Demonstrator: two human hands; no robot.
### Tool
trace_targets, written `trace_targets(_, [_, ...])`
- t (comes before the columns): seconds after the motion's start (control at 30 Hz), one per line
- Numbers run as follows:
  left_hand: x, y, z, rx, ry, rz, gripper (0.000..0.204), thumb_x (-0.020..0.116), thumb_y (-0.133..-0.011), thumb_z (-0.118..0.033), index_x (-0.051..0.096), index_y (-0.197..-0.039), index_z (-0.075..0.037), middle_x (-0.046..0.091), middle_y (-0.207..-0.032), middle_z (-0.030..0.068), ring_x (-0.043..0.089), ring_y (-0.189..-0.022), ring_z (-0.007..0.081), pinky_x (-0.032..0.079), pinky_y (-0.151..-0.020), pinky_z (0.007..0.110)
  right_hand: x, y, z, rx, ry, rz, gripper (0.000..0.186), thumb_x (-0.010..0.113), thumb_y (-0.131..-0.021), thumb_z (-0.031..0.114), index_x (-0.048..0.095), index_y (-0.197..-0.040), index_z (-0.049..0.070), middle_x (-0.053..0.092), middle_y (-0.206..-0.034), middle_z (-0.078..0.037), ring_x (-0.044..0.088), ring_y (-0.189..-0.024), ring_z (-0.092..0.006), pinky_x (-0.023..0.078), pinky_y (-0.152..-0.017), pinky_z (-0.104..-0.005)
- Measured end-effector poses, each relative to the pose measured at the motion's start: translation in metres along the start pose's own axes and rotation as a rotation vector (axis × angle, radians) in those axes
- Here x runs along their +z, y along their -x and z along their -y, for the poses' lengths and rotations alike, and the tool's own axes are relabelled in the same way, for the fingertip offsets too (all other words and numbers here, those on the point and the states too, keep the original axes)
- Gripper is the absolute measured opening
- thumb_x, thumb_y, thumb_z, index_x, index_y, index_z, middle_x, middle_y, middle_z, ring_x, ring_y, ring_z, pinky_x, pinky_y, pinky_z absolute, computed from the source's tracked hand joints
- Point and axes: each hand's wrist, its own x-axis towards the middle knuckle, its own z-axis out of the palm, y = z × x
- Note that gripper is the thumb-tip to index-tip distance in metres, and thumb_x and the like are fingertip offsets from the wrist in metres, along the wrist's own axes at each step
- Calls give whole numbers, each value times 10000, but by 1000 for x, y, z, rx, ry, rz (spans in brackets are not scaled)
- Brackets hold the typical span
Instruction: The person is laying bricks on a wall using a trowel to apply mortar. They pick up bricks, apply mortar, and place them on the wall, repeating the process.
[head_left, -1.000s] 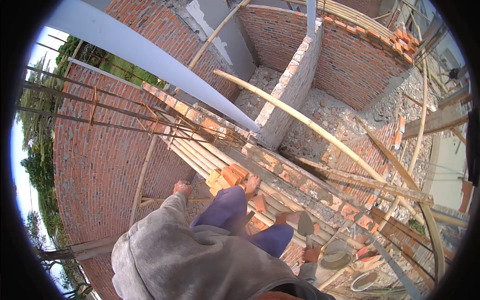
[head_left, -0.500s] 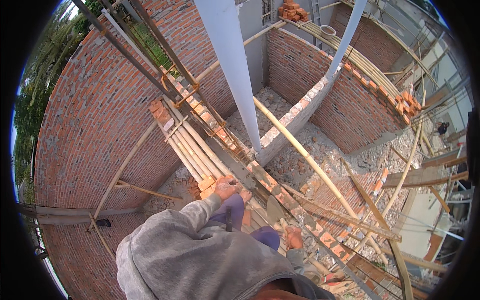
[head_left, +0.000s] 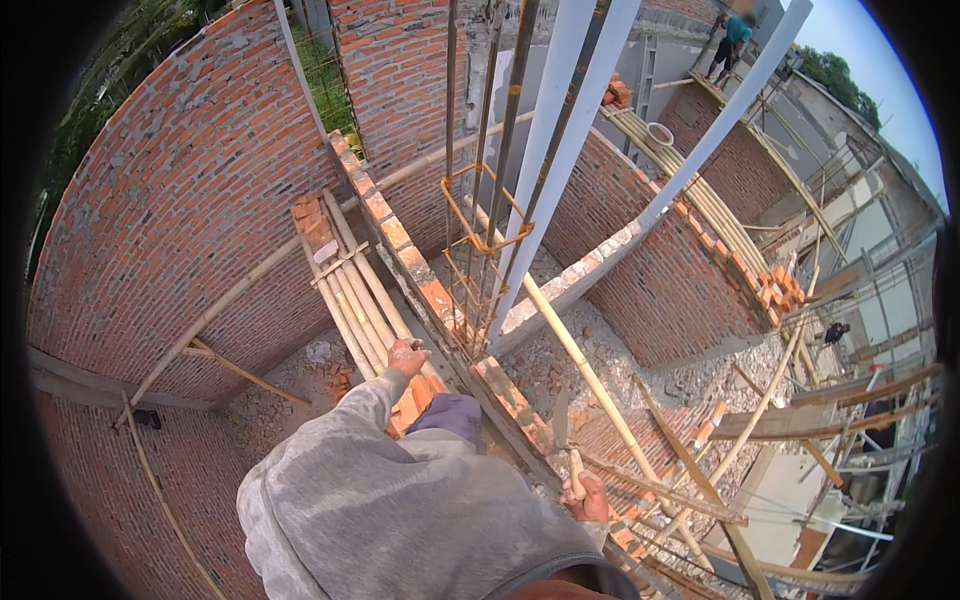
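Note:
My right hand [head_left: 590, 497] is wrapped round the pale wooden handle of a trowel [head_left: 561, 418]. The trowel's blade points away from me, beside the narrow brick wall top [head_left: 508, 392]. Over the bamboo poles [head_left: 352, 305] my left hand [head_left: 407, 357] reaches forward, thumb and fingers a little apart, with nothing visible in it. Orange bricks [head_left: 408, 408] lie just below that hand, partly hidden by my sleeve and my purple-clad knee.
Upright steel bars with orange ties [head_left: 487, 240] rise from the wall line, beside pale pipes [head_left: 545, 150]. More bricks [head_left: 315, 228] sit at the platform's far end. A slanting bamboo pole [head_left: 590, 380] crosses to the right above rubble. A person [head_left: 735, 42] stands far off, upper right.
My left hand has come off the bricks and moved left over the bamboo. The trowel has risen and turned more upright in my right hand. The view has shifted, bringing the steel bars nearer the middle.

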Motion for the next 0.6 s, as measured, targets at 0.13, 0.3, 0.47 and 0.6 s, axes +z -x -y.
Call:
trace_targets(0.13, [-22,3,63,-308,-16,51,342,816,-804,-193,778,-1101,-27,766,-1012,119,740,-893,223,599,-752,372,17,-2,12,81,177,-13,366,550,-817,68,582,-1154,-70,678,-854,-161,603,-578,-187,563,-537,-346])
trace_targets(0.3, [-54,46,153,-386,-265,-52,238,786,-825,-164,785,-1035,-53,770,-1030,127,749,-892,246,626,-784,387,-2,-16,-9,40,417,-224,123,607,-933,146,570,-948,30,614,-732,-84,564,-511,-170,474,-430,-311])
trace_targets(0.47, [-76,122,244,-627,-3,-133,291,780,-889,-236,776,-1127,-69,764,-1139,158,741,-1021,282,597,-852,426,-56,-23,-42,91,564,-337,219,632,-1034,264,608,-980,53,582,-665,-43,543,-478,-151,422,-404,-305])
trace_targets(0.6, [-65,203,286,-794,-95,-112,307,719,-911,-168,726,-1208,-92,744,-1110,144,742,-950,285,631,-731,450,-125,-14,-63,186,619,-468,175,609,-1046,239,630,-1028,66,595,-660,-49,563,-483,-161,425,-404,-328])
